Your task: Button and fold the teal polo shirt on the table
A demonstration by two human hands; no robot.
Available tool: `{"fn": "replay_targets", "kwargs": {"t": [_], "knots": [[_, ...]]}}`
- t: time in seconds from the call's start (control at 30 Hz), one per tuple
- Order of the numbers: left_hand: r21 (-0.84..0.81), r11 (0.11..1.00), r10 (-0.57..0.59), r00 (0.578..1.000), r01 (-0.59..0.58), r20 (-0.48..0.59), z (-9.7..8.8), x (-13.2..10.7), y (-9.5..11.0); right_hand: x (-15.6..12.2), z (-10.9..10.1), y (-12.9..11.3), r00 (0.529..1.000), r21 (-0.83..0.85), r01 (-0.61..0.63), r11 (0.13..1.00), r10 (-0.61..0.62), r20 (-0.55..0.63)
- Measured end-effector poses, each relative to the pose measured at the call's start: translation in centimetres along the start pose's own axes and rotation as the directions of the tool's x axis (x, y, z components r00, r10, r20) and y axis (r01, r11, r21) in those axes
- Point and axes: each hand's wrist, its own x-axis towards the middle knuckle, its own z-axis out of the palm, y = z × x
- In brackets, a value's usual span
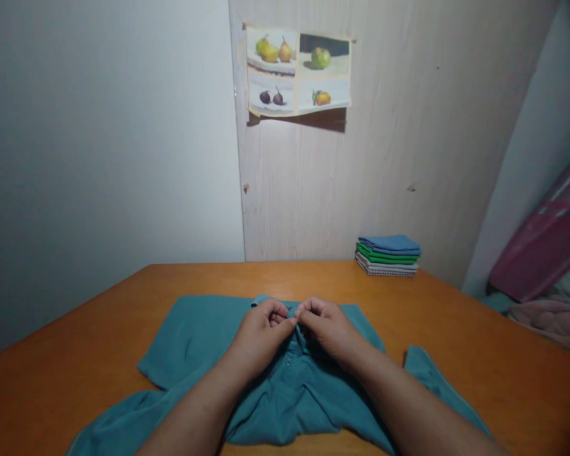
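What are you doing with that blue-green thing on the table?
A person's left hand and right hand are close together, pinching the front of a blue-green garment. It lies spread and wrinkled on the orange-brown table. The fingers hide just what they grip. A stack of folded cloths sits toward the far right of the table, apart from the hands.

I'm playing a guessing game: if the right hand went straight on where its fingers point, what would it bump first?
Most likely the left hand, just ahead over the teal garment, though exact depth is hard to tell.
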Motion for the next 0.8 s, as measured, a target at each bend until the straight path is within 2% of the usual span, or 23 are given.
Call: {"fn": "replay_targets", "kwargs": {"t": [0.13,0.3,0.5,0.67,0.8], "knots": [[-0.078,0.994,-0.081,0.997,0.081,-0.002,0.0,-0.3,0.3,0.0,0.0,0.0,0.999,-0.004,-0.021,1.000,0.021,0.025],[-0.098,0.986,-0.130,0.990,0.135,0.054,-0.1,-0.3,0.1,0.0,0.0,-0.4,0.994,-0.013,-0.079,0.997,0.080,0.072],[-0.104,0.983,-0.142,0.985,0.152,0.094,-0.4,-0.2,0.0,-0.2,-0.2,-1.0,0.984,0.003,-0.114,0.994,0.112,0.140],[-0.141,0.976,-0.142,0.973,0.168,0.183,-0.8,-0.2,-0.1,-0.1,-1.0,-0.9,0.956,-0.018,-0.189,0.982,0.188,0.226],[-0.132,0.977,-0.133,0.963,0.167,0.236,-1.2,-0.3,-0.3,-0.2,-1.3,-0.7,0.953,-0.042,-0.176,0.983,0.181,0.243]]}}
